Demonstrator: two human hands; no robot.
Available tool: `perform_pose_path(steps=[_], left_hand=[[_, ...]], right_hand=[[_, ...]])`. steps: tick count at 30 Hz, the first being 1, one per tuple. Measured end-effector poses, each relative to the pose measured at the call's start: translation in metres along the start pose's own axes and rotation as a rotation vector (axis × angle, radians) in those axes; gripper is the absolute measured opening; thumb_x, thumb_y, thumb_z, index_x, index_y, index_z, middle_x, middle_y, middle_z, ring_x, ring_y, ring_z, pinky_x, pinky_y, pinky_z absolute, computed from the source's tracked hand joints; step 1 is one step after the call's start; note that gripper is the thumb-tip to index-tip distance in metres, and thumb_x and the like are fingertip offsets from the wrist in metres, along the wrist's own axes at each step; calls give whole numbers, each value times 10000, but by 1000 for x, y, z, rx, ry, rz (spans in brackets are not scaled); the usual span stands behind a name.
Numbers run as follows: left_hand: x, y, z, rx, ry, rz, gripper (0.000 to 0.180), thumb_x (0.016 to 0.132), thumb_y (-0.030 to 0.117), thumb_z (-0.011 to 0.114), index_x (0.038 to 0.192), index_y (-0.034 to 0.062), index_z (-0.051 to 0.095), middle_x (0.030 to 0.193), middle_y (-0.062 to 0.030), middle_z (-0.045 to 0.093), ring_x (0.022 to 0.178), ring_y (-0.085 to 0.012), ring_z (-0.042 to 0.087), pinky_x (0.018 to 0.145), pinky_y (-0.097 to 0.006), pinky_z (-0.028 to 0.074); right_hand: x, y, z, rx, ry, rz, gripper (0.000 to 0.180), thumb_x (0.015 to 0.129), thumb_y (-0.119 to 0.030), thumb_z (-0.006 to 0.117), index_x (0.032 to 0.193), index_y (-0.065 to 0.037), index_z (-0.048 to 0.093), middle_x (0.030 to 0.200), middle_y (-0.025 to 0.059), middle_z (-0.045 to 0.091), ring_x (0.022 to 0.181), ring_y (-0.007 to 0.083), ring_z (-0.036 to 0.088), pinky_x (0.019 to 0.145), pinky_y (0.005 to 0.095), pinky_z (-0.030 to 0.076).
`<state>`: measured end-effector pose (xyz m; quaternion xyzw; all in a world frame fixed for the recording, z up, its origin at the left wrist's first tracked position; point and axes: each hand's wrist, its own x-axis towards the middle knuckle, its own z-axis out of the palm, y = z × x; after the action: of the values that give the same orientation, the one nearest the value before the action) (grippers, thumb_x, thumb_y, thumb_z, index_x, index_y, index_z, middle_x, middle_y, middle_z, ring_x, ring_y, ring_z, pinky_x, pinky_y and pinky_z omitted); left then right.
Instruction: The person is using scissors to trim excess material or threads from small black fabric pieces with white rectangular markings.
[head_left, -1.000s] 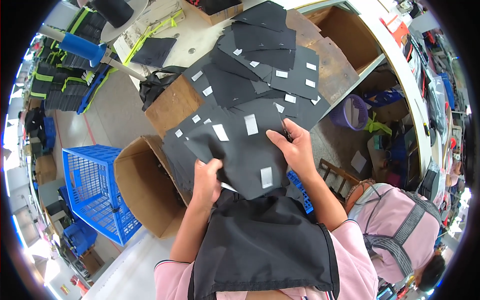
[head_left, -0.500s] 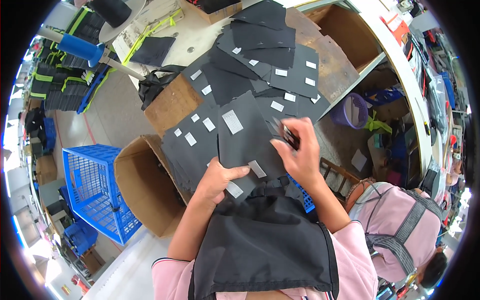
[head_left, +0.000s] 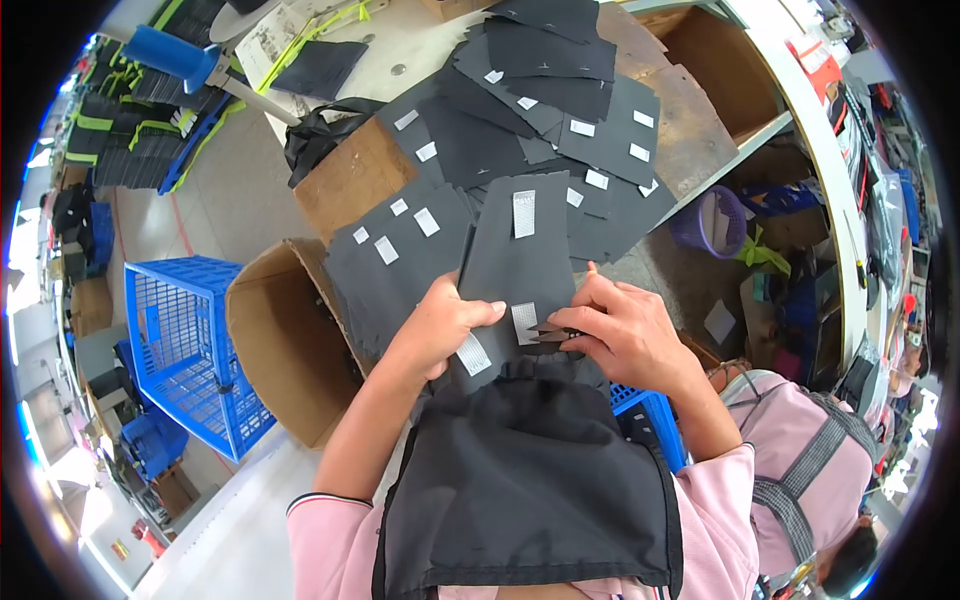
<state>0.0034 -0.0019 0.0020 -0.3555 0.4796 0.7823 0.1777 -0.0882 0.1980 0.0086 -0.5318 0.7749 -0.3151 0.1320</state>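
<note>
My left hand (head_left: 440, 328) grips a dark grey fabric panel (head_left: 497, 268) by its left edge, thumb on top. The panel bears a pale, silvery patch (head_left: 524, 214) near its far end and another patch (head_left: 523, 322) near its close end. A second panel with a pale patch (head_left: 473, 355) shows under my left hand. In my right hand (head_left: 632, 328) is a pair of thread snips (head_left: 553, 335). Their tips point left and lie at the near patch; whether they touch it I cannot tell. Many similar panels (head_left: 475, 135) lie spread beyond my hands.
An open cardboard box (head_left: 285, 345) and a blue plastic crate (head_left: 190, 350) stand to the left. A purple basket (head_left: 708, 222) sits under the table at the right. Close by on the right is a co-worker in a pink shirt (head_left: 800, 440).
My right hand has come down and inward, bringing the snips to the near patch. The held panel has turned to lie straighter, with my left hand still on it.
</note>
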Motion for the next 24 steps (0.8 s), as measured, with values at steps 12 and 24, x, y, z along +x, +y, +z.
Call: perform_pose_path(steps=[12, 24], left_hand=[[11, 3, -6, 35, -25, -76, 412, 742, 25, 604, 1080, -141, 436, 965, -198, 582, 842, -237, 625, 730, -324, 517], [9, 10, -5, 50, 1, -87, 437, 749, 46, 616, 1099, -133, 427, 976, -193, 575, 865, -226, 617, 736, -317, 515]], right_hand=[[-3, 2, 5, -249, 19, -230, 267, 603, -95, 611, 867, -135, 618, 726, -20, 451, 607, 111, 520, 529, 263, 374], [-4, -4, 1, -271, 48, -172, 338, 553, -97, 753, 878, -116, 660, 739, -4, 540, 611, 165, 553, 519, 271, 397]])
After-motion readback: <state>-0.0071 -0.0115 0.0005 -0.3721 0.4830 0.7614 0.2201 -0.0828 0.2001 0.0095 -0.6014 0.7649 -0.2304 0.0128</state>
